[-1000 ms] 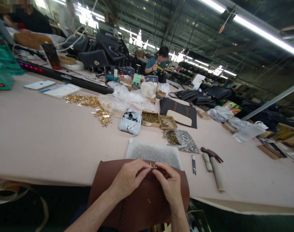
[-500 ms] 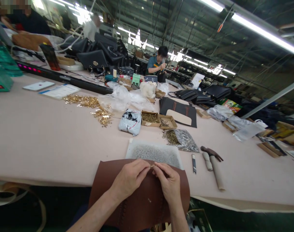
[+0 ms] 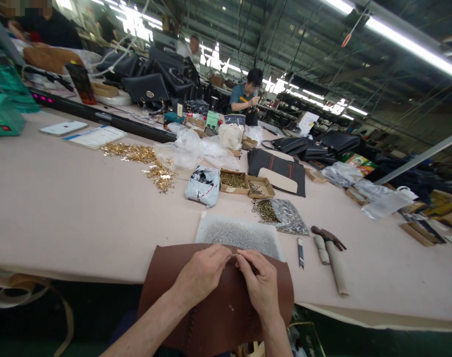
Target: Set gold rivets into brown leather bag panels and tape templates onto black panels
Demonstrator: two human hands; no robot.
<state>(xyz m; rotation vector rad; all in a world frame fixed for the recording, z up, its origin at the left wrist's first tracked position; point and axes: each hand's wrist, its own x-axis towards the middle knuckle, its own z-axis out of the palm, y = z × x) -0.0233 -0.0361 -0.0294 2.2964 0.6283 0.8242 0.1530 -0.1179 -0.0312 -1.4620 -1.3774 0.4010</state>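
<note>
A brown leather panel (image 3: 218, 317) with stitched lines hangs over the table's front edge toward my lap. Over its top edge, my left hand (image 3: 201, 272) and my right hand (image 3: 261, 280) meet almost fingertip to fingertip. Both are closed in a pinch on a small gold-coloured metal piece (image 3: 233, 255), too small to name exactly. Just beyond the panel lies a whitish slab (image 3: 240, 235) with a speckled grey surface, its near part covered by the leather.
To the right lie a claw hammer (image 3: 335, 263) and a small marker-like tool (image 3: 300, 253). Farther back are a bag of brass rings (image 3: 285, 215), cardboard boxes of small fittings (image 3: 233, 181), a grey plastic packet (image 3: 202, 186) and loose gold clips (image 3: 136, 153). A co-worker (image 3: 244, 96) sits across the table.
The view has shifted slightly, so the table's things appear a little farther right. Both hands keep their pinch at the panel's top edge; the fingers have moved only slightly.
</note>
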